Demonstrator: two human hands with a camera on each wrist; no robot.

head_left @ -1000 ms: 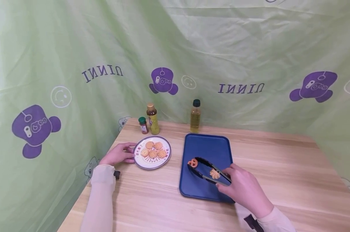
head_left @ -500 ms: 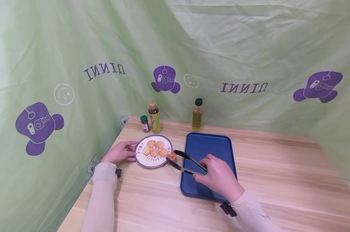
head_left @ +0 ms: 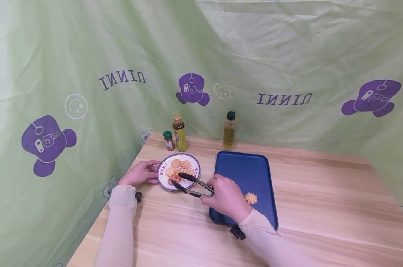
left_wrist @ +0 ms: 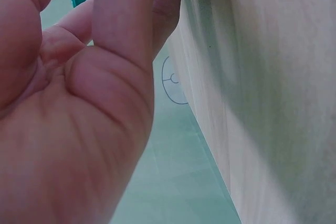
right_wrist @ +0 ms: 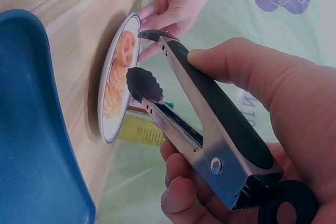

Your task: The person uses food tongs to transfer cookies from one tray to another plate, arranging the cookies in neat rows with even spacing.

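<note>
My left hand (head_left: 139, 173) holds the left rim of a round white plate (head_left: 163, 180), which has a dark rim line. Several cookies (head_left: 185, 164) lie on the plate. My right hand (head_left: 226, 196) grips a pair of metal kitchen tongs (right_wrist: 226, 116) with black grips and black tips. The tongs reach over the plate, tips apart. Beside the tips a brown pretzel-shaped cookie (right_wrist: 125, 47) lies on the plate among the others. One swirled cookie (head_left: 251, 198) lies on the blue tray (head_left: 241, 163), partly under my right forearm's side of the view.
Behind the plate stand a small green-capped spice jar (head_left: 168, 141) and a dark bottle with a yellow label (head_left: 180, 138). An oil bottle (head_left: 229, 133) stands behind the tray. A green printed curtain (head_left: 281, 55) hangs behind the wooden table (head_left: 321, 193).
My right hand has moved left with the tongs, carrying the pretzel cookie from the tray to the plate, where the tips now stand apart from it. The left hand stays at the rim.
</note>
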